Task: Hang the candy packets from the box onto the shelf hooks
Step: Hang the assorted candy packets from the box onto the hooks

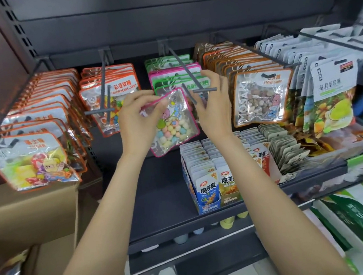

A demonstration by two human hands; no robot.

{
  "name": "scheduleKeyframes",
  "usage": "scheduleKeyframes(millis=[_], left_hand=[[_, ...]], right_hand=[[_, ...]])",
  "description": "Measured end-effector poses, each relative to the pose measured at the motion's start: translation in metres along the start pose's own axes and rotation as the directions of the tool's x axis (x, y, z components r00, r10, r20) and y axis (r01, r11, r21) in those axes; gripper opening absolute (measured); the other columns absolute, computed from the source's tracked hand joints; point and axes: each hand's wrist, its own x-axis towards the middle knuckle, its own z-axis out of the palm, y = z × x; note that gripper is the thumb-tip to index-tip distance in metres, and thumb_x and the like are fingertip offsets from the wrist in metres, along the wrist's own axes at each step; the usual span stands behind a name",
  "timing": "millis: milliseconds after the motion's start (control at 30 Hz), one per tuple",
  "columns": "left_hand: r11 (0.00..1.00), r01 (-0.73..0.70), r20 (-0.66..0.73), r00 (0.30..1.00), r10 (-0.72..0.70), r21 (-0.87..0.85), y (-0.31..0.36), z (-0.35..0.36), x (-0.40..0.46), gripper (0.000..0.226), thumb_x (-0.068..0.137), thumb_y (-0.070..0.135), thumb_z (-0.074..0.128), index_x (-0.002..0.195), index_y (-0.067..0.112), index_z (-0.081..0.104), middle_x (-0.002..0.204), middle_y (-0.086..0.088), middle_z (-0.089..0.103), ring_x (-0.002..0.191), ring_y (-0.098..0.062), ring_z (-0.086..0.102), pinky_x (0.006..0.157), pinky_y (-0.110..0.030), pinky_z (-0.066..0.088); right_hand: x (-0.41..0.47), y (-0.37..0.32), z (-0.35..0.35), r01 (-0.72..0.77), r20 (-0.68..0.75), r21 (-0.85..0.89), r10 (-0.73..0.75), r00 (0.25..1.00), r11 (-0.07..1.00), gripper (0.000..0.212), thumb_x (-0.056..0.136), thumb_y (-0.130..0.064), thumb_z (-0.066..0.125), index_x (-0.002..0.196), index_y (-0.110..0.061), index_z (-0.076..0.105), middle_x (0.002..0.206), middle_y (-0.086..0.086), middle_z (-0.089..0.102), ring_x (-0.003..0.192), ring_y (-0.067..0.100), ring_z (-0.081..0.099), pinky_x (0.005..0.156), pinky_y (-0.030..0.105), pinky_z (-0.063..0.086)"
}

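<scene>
A pink-edged clear candy packet (173, 122) with pastel balls hangs tilted in front of the middle shelf hook (187, 76). My left hand (137, 118) pinches its top left corner. My right hand (214, 102) is at the packet's right edge beside the hook's tip, fingers raised; whether it grips the packet is hidden. Behind on that hook hang pink and green packets (173, 73). The cardboard box (23, 215) stands at the lower left.
Other hooks carry orange-edged packets at the left (34, 125), color bean packets (111, 95), stone candy packets (261, 96) and white bags (331, 83) at the right. A lower shelf (161, 198) holds boxed snack sachets (212, 179).
</scene>
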Motion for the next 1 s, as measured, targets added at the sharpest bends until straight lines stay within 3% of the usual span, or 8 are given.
scheduleKeyframes(millis=[167,300,400,533,633,767,867,1000], left_hand=[[0.992,0.087,0.056,0.995,-0.082,-0.088,0.006,-0.015,-0.020,0.007,0.082,0.031,0.073,0.088,0.028,0.071,0.092,0.012,0.069,0.088,0.003,0.061,0.084,-0.020,0.047],[0.997,0.025,0.348,0.938,0.001,-0.072,0.025,-0.030,-0.026,0.013,0.074,0.030,0.078,0.084,0.035,0.071,0.082,0.020,0.069,0.080,0.005,0.063,0.076,-0.017,0.049],[0.995,-0.081,0.537,0.838,0.099,-0.056,0.044,-0.028,-0.026,0.017,0.069,0.035,0.079,0.084,0.032,0.074,0.082,0.021,0.070,0.082,0.005,0.065,0.076,-0.012,0.048],[0.990,-0.022,0.473,0.877,0.085,-0.136,0.058,-0.016,-0.027,0.025,0.067,0.035,0.080,0.089,0.034,0.069,0.083,0.027,0.069,0.082,0.005,0.067,0.079,-0.010,0.048],[0.958,0.115,0.441,0.898,0.013,-0.262,0.058,-0.016,-0.029,0.039,0.068,0.033,0.077,0.105,0.030,0.066,0.094,0.012,0.073,0.088,-0.002,0.068,0.083,-0.015,0.049],[0.907,0.251,0.454,0.888,-0.076,-0.338,0.050,-0.022,-0.043,0.052,0.069,0.030,0.075,0.115,0.037,0.051,0.097,0.013,0.073,0.090,-0.007,0.069,0.080,-0.018,0.052],[0.916,0.201,0.401,0.915,-0.049,-0.348,0.045,-0.018,-0.049,0.055,0.079,0.019,0.074,0.116,0.040,0.041,0.105,0.015,0.069,0.094,-0.017,0.067,0.080,-0.028,0.056],[0.951,0.046,0.288,0.957,0.046,-0.305,0.044,-0.009,-0.044,0.038,0.088,0.006,0.066,0.101,0.039,0.054,0.105,0.029,0.063,0.098,-0.005,0.064,0.071,-0.019,0.052]], right_hand=[[-0.008,-0.009,-0.017,0.000,0.013,0.019,-0.001,1.000,1.000,0.044,0.089,0.000,0.059,0.132,-0.005,0.048,0.131,0.015,0.043,0.117,0.021,0.049,0.085,-0.006,0.027],[-0.043,-0.031,-0.056,-0.043,0.050,0.203,0.034,0.998,0.978,0.055,0.083,0.008,0.048,0.135,-0.012,0.044,0.134,0.008,0.043,0.126,0.016,0.044,0.105,0.017,0.035],[-0.070,-0.042,-0.081,-0.180,0.295,0.370,0.068,0.953,0.911,0.054,0.092,-0.009,0.059,0.138,-0.028,0.037,0.130,-0.001,0.055,0.121,0.004,0.051,0.100,0.018,0.040],[-0.075,-0.034,-0.095,-0.419,0.479,0.512,0.155,0.864,0.750,0.042,0.088,-0.019,0.065,0.124,-0.031,0.048,0.099,-0.008,0.073,0.093,0.008,0.069,0.075,0.022,0.054],[-0.082,-0.024,-0.094,-0.380,0.263,0.504,0.280,0.923,0.776,0.021,0.090,-0.009,0.063,0.098,-0.027,0.057,0.084,-0.010,0.070,0.079,0.004,0.066,0.065,0.016,0.050],[-0.092,-0.018,-0.080,-0.464,0.079,0.687,0.578,0.812,0.558,0.015,0.092,-0.014,0.060,0.091,-0.027,0.054,0.082,-0.011,0.066,0.076,0.004,0.062,0.064,0.020,0.049],[-0.092,-0.021,-0.062,-0.469,0.060,0.752,0.661,0.748,0.463,0.012,0.095,-0.011,0.056,0.093,-0.022,0.052,0.084,-0.007,0.064,0.076,0.005,0.062,0.068,0.023,0.051],[-0.087,-0.025,-0.045,-0.516,0.108,0.745,0.688,0.718,0.422,0.007,0.097,-0.013,0.055,0.099,-0.018,0.050,0.091,-0.003,0.063,0.084,0.009,0.063,0.077,0.030,0.054]])
